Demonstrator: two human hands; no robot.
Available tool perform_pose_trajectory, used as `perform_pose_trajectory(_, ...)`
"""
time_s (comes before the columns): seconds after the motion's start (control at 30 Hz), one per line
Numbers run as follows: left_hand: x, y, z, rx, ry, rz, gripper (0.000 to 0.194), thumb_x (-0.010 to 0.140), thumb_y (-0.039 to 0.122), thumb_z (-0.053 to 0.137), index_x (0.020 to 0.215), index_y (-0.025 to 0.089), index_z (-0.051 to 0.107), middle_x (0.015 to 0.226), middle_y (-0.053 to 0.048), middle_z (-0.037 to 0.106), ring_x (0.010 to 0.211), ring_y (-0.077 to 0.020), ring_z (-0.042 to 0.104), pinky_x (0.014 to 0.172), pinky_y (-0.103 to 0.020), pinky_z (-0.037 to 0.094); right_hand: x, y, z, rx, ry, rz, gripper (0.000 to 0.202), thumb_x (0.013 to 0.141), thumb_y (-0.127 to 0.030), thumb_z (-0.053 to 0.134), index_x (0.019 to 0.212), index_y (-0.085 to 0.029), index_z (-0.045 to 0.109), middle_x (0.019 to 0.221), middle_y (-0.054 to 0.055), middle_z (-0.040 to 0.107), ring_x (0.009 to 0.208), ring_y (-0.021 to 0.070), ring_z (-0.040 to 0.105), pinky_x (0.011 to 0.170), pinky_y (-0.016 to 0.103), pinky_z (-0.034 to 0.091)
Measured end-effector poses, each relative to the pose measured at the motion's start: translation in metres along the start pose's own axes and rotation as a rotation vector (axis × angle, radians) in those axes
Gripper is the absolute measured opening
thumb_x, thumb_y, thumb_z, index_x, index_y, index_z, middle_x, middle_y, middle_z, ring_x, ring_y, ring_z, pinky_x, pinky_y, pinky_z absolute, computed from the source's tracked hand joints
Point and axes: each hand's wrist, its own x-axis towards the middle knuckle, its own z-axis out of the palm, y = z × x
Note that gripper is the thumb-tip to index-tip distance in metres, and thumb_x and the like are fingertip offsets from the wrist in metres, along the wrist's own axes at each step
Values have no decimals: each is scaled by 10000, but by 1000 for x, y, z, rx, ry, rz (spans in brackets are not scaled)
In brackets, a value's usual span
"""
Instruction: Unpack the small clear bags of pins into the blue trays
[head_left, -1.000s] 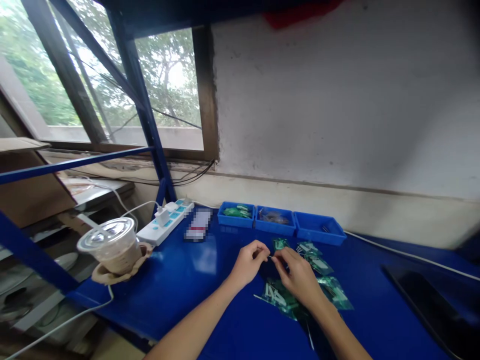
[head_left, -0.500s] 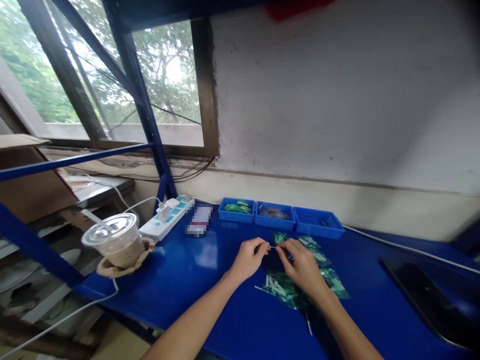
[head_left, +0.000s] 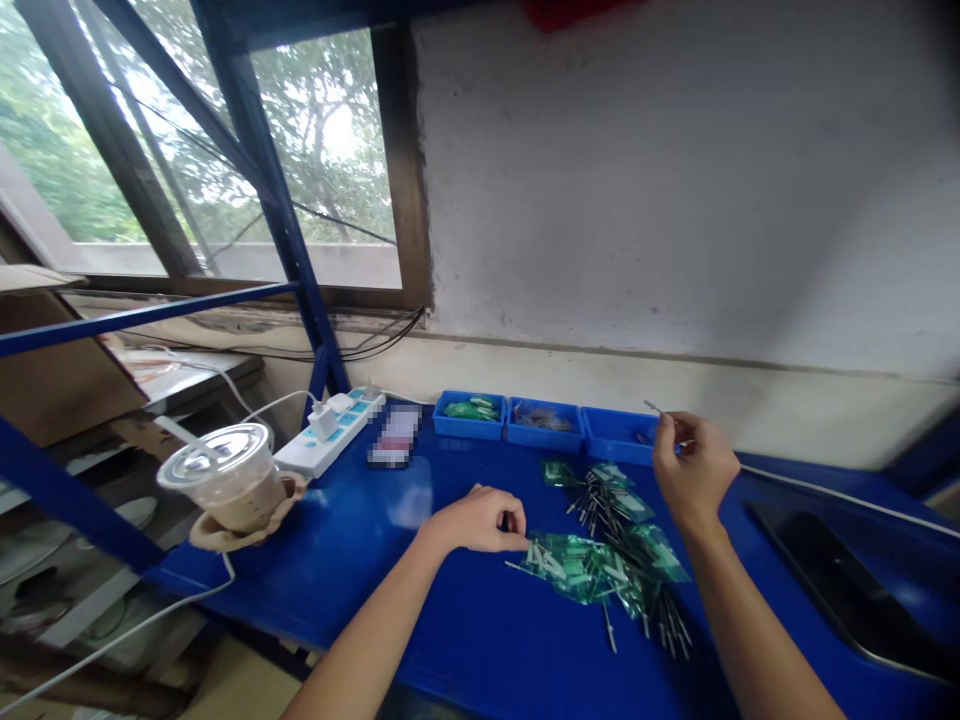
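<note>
My right hand (head_left: 696, 468) is raised in front of the right-hand blue bin (head_left: 616, 434), pinching a thin silvery metal pin (head_left: 652, 406) whose tip sticks out to the left. My left hand (head_left: 484, 520) is low over the table, thumb and fingers curled together at the left edge of the green plastic packets (head_left: 581, 568); what lies between its fingertips is hidden. White and silvery slender pieces show through the packets. Loose dark and silvery pins lie in one bunch (head_left: 596, 505) behind the packets and another bunch (head_left: 671, 625) at their front right.
Two more blue bins stand along the wall, one with green packets (head_left: 474, 408) and one with small brownish pieces (head_left: 544, 418). Leftward are a blurred phone (head_left: 395, 436), a white power strip (head_left: 334, 435) and a lidded drink cup (head_left: 236, 480). A black tray-like object (head_left: 840, 590) lies right.
My hands, together over the table before, are now apart. The right went right and up toward the bin with the pin; the left came down and left to the packets.
</note>
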Motion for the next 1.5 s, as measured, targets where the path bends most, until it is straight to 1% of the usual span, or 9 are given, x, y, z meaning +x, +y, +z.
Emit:
perform_pose_trajectory(0.2, -9, -1, -4, 89, -129, 26, 258, 566, 480, 756, 698, 276, 671, 814, 10, 602, 832, -206, 563, 802, -319, 355, 4, 16, 14, -139, -58, 91, 274, 825, -350, 473, 869, -145, 649, 657, 42, 601, 607, 164, 535, 584, 262, 337)
perform_pose_trajectory(0.4, -10, -3, -3, 105, -166, -2, 95, 643, 349, 734, 672, 278, 679, 866, 6, 591, 900, -226, 557, 859, -371, 315, 0, 28, 27, -316, -403, 213, 294, 814, -395, 476, 879, -190, 676, 674, 79, 646, 524, 176, 525, 500, 270, 274)
perform_pose_trajectory(0.6, -11, -2, -7, 45, -134, 7, 61, 740, 312, 648, 725, 259, 672, 807, 9, 632, 794, -178, 588, 810, -318, 355, -6, 33, 31, -430, -544, 233, 355, 833, -431, 458, 995, -198, 672, 761, 142, 670, 559, 223, 586, 518, 303, 354)
perform_pose_trajectory(0.77, -4, 4, 2, -15, 16, -38, 176, 824, 301, 512, 813, 197, 654, 824, -22, 630, 660, -123, 569, 600, -214, 400, -29, 1, 10, -140, -586, 23, 366, 862, -432, 446, 1068, -183, 616, 772, 73, 661, 656, 209, 608, 582, 297, 411)
perform_pose_trajectory(0.87, 0, 9, 8, 23, 115, -81, 213, 847, 316, 477, 814, 180, 637, 827, -30, 619, 648, -119, 553, 575, -208, 391, -52, -32, -10, 186, -768, -193, 303, 883, -414, 434, 980, -194, 618, 770, 46, 628, 696, 170, 598, 648, 275, 439)
perform_pose_trajectory(0.97, 3, 11, 10, 31, 204, -97, 228, 867, 302, 444, 808, 176, 625, 804, -27, 615, 672, -126, 554, 593, -213, 394, -70, -56, -21, 322, -908, -391, 223, 886, -342, 443, 953, -204, 603, 833, 62, 607, 772, 176, 589, 664, 270, 449)
perform_pose_trajectory(1.13, 4, 9, 10, -33, 294, -69, 276, 891, 247, 384, 748, 166, 605, 777, -24, 624, 706, -127, 565, 664, -220, 413, -81, -62, -17, 311, -908, -467, 189, 905, -237, 390, 897, -203, 575, 832, 62, 579, 753, 168, 567, 642, 261, 437)
perform_pose_trajectory(1.33, 4, 14, 11, -152, 376, -45, 168, 859, 288, 472, 898, 176, 590, 782, -12, 609, 682, -115, 542, 623, -207, 414, -80, -60, -17, 287, -796, -427, 211, 920, -259, 386, 848, -192, 573, 792, 54, 568, 726, 161, 557, 627, 258, 417)
perform_pose_trajectory(1.5, 5, 16, 11, -110, 434, -19, 194, 877, 281, 446, 820, 180, 600, 754, -8, 594, 709, -124, 541, 641, -217, 400, -79, -63, -20, 323, -786, -396, 199, 920, -281, 393, 873, -192, 565, 792, 51, 576, 731, 161, 564, 626, 254, 421)
